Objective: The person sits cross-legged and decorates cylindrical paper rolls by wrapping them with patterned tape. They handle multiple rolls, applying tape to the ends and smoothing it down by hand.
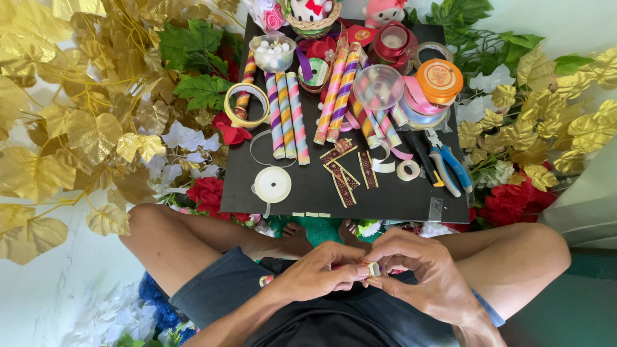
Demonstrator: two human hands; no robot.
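Observation:
Both hands meet over my lap, below the black board (pixel 308 193). My left hand (pixel 321 271) and my right hand (pixel 421 273) pinch a small pale piece (pixel 373 268) between their fingertips; it looks like a short bit of tape or ribbon, mostly hidden by the fingers. On the board just beyond lie several short dark patterned strips (pixel 347 170), a small roll of tape (pixel 407 170) and a flat white spool (pixel 272 184).
Striped paper rolls (pixel 286 115), ribbon spools (pixel 421 103), an orange-lidded tub (pixel 439 78), a clear bowl (pixel 378 85) and blue-handled pliers (pixel 450 164) crowd the board. Gold leaves (pixel 83 128), green leaves and red and white fabric flowers surround it. My crossed legs sit beneath.

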